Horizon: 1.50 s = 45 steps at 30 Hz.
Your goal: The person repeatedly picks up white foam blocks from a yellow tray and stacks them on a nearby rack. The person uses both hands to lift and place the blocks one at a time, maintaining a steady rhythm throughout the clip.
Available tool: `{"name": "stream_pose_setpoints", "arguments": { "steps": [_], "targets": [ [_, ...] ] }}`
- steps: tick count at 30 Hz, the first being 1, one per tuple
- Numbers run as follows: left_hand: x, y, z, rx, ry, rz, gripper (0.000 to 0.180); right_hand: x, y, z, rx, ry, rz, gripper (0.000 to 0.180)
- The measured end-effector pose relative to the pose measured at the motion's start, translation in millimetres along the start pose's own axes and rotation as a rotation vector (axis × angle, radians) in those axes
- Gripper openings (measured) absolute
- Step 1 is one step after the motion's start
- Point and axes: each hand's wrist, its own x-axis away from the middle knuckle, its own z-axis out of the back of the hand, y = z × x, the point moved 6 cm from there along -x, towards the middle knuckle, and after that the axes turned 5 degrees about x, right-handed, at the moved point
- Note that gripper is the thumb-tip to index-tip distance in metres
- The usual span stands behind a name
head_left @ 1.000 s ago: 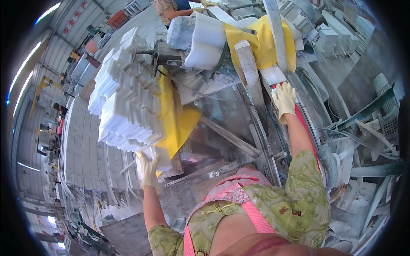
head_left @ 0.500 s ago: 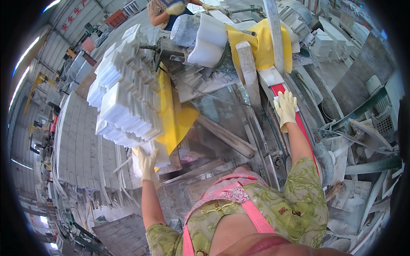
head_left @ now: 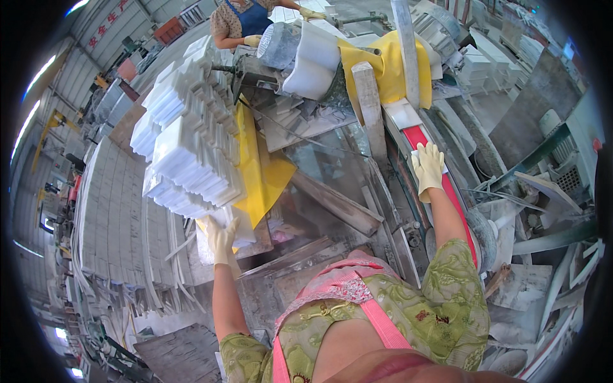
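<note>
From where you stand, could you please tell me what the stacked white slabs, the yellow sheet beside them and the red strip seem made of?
Stacked white slabs: probably stone, perhaps marble; pale, flat, slightly glossy faces.
Yellow sheet: likely plastic or coated fabric; smooth, thin, bending along creases.
Red strip: perhaps rubber or fabric; matte, evenly coloured band.

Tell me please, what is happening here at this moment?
Someone's gloved left hand is at the white slabs beside the foot of a tall white stack; whether it grips one is unclear. The gloved right hand lies spread over a red strip, hiding most of what is under its palm. A yellow sheet hangs next to the stack. Beyond, another person in a blue apron is at the far side.
</note>
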Motion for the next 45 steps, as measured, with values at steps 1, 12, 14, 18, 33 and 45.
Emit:
{"name": "stream_pose_setpoints", "arguments": {
  "steps": [1,12,14,18,33,45],
  "targets": [
    [0,0,-1,0.041,-0.015,0.008,0.107,0,0,0,-0.018,-0.026,-0.009,0.052],
    [2,12,3,-0.029,-0.017,-0.009,0.109,5,29,7,-0.194,-0.047,-0.054,0.056],
    [2,15,4,-0.046,0.006,-0.023,0.109,8,40,14,-0.207,0.010,-0.071,0.057],
    [6,23,6,-0.053,0.006,0.013,0.109,12,68,48,-0.275,0.163,-0.072,0.057],
    [28,50,19,-0.122,0.107,-0.022,0.096,75,212,374,-0.647,0.915,-0.187,0.043],
    [31,54,24,-0.093,0.003,0.027,0.093,148,169,491,-0.592,1.041,-0.273,0.048]
  ]
}}
